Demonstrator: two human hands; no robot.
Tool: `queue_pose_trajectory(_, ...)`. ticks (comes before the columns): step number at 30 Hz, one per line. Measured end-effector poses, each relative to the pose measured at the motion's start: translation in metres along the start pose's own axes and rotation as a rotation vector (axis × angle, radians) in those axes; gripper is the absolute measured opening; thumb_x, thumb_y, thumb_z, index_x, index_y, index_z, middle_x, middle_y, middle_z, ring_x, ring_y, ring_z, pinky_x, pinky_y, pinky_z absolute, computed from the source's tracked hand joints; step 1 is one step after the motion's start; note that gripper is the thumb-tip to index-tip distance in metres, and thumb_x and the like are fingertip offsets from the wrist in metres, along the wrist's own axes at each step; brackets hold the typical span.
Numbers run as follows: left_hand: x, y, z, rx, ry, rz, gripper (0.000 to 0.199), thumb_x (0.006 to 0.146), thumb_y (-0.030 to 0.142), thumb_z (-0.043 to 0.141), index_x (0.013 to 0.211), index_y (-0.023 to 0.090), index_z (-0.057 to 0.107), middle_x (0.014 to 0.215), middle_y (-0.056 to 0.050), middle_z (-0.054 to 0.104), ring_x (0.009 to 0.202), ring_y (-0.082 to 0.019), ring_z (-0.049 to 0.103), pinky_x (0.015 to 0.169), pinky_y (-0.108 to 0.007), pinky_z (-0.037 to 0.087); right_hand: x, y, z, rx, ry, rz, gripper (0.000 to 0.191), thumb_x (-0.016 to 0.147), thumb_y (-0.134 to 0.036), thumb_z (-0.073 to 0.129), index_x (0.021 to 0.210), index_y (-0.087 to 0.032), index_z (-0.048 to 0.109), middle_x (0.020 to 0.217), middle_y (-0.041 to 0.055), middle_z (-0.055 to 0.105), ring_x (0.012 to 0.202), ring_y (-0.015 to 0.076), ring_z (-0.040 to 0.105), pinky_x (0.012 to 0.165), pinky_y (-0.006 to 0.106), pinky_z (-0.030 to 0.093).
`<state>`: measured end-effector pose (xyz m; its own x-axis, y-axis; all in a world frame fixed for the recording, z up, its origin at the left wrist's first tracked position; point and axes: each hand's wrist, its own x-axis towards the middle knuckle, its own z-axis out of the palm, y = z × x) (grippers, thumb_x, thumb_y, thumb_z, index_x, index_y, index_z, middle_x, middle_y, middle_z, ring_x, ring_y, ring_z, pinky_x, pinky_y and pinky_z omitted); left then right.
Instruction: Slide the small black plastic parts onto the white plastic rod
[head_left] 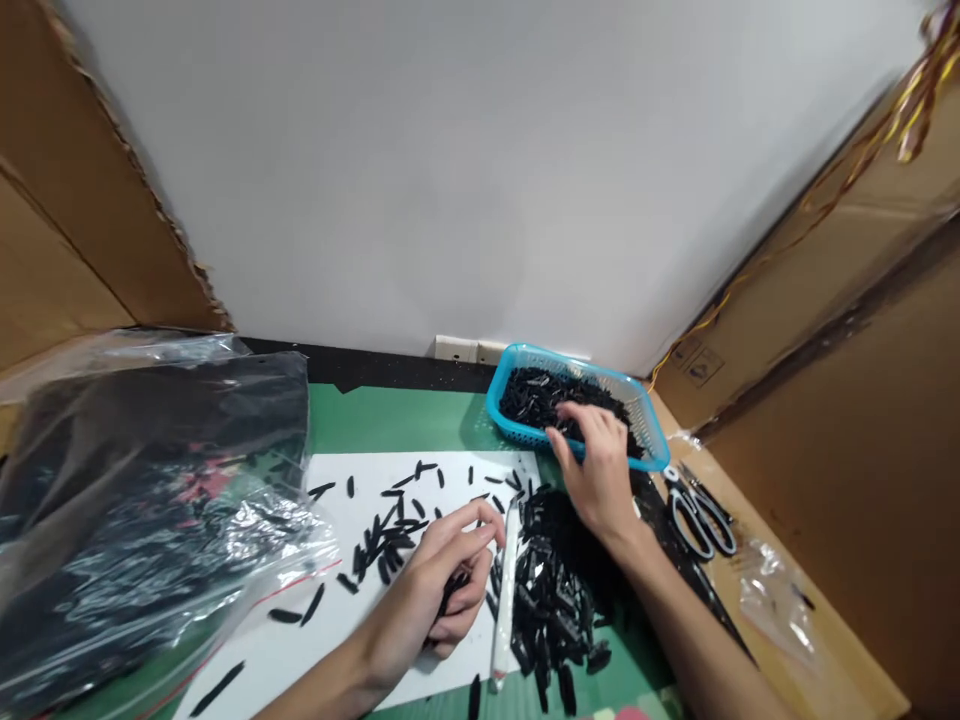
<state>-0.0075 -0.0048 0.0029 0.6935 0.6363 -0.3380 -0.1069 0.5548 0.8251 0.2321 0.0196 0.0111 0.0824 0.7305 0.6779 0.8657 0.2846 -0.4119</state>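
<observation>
My left hand (457, 575) is curled over a white sheet (420, 670), its fingers closed around some small, dark pieces in the palm. My right hand (596, 465) reaches over the near rim of a blue plastic basket (656, 435), thumb and fingers apart. Inside the basket lie many thin black pieces (536, 395). Between my hands, a heap of glossy black elongated pieces (551, 600) spreads on the green surface. A white stick (507, 590) lies along the heap's left side. More loose black strips (386, 540) are scattered over the sheet.
At the left, a large clear plastic bag (150, 520) holds dark material. Scissors (701, 520) and a crumpled plastic bag (776, 600) lie on cardboard to the right. Cardboard walls (840, 400) flank the green work surface (390, 415); a white wall (450, 180) rises behind.
</observation>
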Motion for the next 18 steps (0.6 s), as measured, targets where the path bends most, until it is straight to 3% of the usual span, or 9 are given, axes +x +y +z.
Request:
queue_pose_trajectory(2, 0.001, -0.001, -0.002, -0.018, 0.012, 0.019, 0.039, 0.101, 0.066, 0.048, 0.103, 0.028, 0.052, 0.057, 0.012, 0.033, 0.041, -0.005, 0.014, 0.038, -0.016, 0.013, -0.01, -0.01, 0.004, 0.039, -0.024, -0.062, 0.008, 0.106, -0.023, 0.06, 0.11, -0.021, 0.067, 0.11, 0.01, 0.075, 0.107, 0.0278, 0.063, 0.096, 0.046, 0.045)
queue_pose_trajectory(4, 0.002, -0.001, -0.004, -0.032, 0.039, 0.042, 0.044, 0.101, 0.071, 0.041, 0.103, 0.029, 0.051, 0.056, 0.012, 0.033, 0.04, -0.006, 0.014, 0.038, -0.017, 0.013, -0.023, -0.026, 0.007, 0.24, -0.146, -0.146, 0.008, 0.105, -0.021, 0.061, 0.099, -0.022, 0.067, 0.097, 0.0073, 0.073, 0.095, 0.0243, 0.063, 0.086, 0.039, 0.047)
queue_pose_trajectory(8, 0.002, 0.005, -0.007, -0.069, 0.098, 0.072, 0.047, 0.1, 0.074, 0.033, 0.101, 0.029, 0.047, 0.055, 0.012, 0.032, 0.041, -0.006, 0.014, 0.04, -0.016, 0.013, -0.043, -0.058, 0.011, 0.505, -0.378, -0.225, 0.003, 0.101, -0.021, 0.067, 0.104, -0.022, 0.069, 0.095, 0.0054, 0.074, 0.09, 0.0221, 0.064, 0.079, 0.035, 0.049)
queue_pose_trajectory(15, 0.001, 0.005, -0.007, -0.037, 0.103, 0.12, 0.054, 0.099, 0.078, 0.032, 0.125, 0.033, 0.043, 0.056, 0.011, 0.037, 0.043, -0.008, 0.018, 0.04, -0.016, 0.014, -0.055, -0.075, 0.012, 0.511, -0.367, -0.263, 0.017, 0.098, -0.025, 0.073, 0.115, -0.023, 0.071, 0.099, 0.0056, 0.072, 0.091, 0.0233, 0.063, 0.081, 0.038, 0.048)
queue_pose_trajectory(18, -0.001, 0.003, -0.004, 0.02, 0.126, 0.162, 0.061, 0.099, 0.08, 0.029, 0.14, 0.034, 0.036, 0.061, 0.01, 0.041, 0.046, -0.01, 0.021, 0.042, -0.018, 0.019, -0.056, -0.077, 0.008, 0.478, -0.426, -0.25, 0.018, 0.098, -0.024, 0.07, 0.116, -0.024, 0.072, 0.102, 0.006, 0.068, 0.094, 0.024, 0.061, 0.083, 0.04, 0.048)
